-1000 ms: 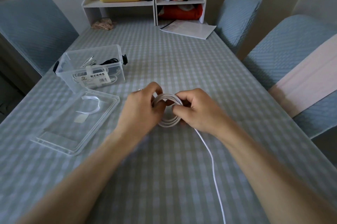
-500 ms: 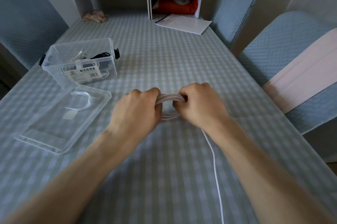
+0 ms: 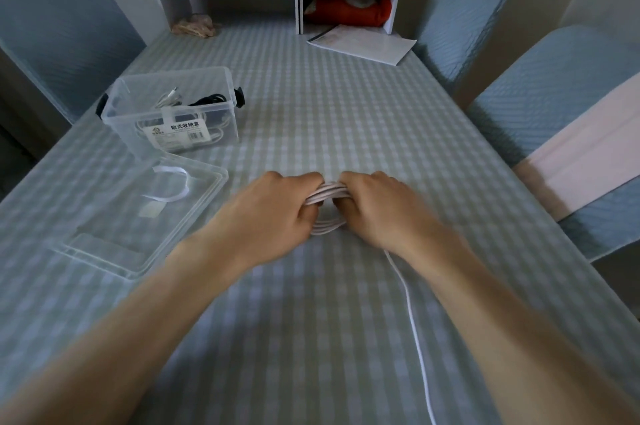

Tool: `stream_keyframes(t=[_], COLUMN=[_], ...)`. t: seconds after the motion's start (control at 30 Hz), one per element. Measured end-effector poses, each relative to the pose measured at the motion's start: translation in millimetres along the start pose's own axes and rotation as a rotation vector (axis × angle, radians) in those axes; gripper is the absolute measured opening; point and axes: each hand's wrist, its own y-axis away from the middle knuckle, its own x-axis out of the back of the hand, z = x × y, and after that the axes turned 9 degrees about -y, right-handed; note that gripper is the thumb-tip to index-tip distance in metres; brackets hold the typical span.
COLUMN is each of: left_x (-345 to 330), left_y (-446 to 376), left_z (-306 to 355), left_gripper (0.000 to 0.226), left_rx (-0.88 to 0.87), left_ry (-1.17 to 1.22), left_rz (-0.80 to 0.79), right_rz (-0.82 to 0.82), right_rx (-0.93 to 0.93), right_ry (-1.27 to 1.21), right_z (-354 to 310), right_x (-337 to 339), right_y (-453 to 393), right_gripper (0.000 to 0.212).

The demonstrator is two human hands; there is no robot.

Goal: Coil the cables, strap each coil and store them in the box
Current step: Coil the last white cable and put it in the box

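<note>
At the middle of the checked tablecloth (image 3: 346, 120) I see both hands closed on one white cable coil (image 3: 325, 210): my left hand (image 3: 277, 213) curls its fingers round the coil's nine o'clock side, my right hand (image 3: 377, 210) grips its three o'clock side, and the loops bunch between them. From under the right hand the cable's loose tail (image 3: 414, 324) trails across the cloth toward five o'clock. At ten o'clock from the hands stands the clear storage box (image 3: 173, 113) with coiled cables inside, and just nearer me its lid (image 3: 138, 217) lies flat, carrying a white strap (image 3: 171, 184).
</note>
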Motion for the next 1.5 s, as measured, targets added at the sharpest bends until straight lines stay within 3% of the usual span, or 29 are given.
stream_keyframes(t=[0.1,0.23,0.33,0.47,0.63,0.77,0.93,1.07,1.13,1.23,1.33,1.5], left_x=[10,28,35,29,19,13,13,14,14,20,27,14], left_y=[2,-1,-4,-5,-5,-8,-12,-17,-20,-20,-17,-17], left_z=[-3,-5,-2,9,11,-4,-12,-21,-26,-23,-12,-5], left_gripper=[0.014,0.005,0.019,0.038,0.028,0.031,0.03,0.033,0.031,0.027,0.023,0.029], left_rx=[0.027,0.146,0.184,0.291,0.488,0.671,0.795,0.897,0.962,0.988,0.895,0.632], left_ry=[0.18,0.412,0.656,1.014,1.489,1.737,1.759,1.933,1.986,2.015,1.913,1.376], left_rz=[-0.032,-0.325,-0.426,-0.405,-0.337,-0.196,-0.004,0.176,0.277,0.389,0.418,0.397], right_rz=[-0.03,-0.057,-0.073,-0.012,0.081,-0.054,-0.15,-0.19,-0.094,0.222,0.33,0.06], right_rx=[0.026,0.04,0.042,0.021,-0.004,-0.154,-0.254,-0.32,-0.33,-0.289,-0.194,0.057], right_ry=[0.0,0.062,0.086,-0.056,-0.496,-0.773,-1.002,-1.051,-0.958,-0.678,-0.524,-0.352], right_z=[-9,-19,-22,-19,-4,-4,4,4,0,2,6,-2], right_x=[-1,2,4,7,-3,1,7,8,1,-12,-12,-2], right_y=[-1,-1,-1,-1,-2,1,0,1,0,-7,-6,5], right_gripper=[0.018,0.016,0.013,0.012,0.039,0.03,0.019,0.011,0.008,0.01,0.011,0.013])
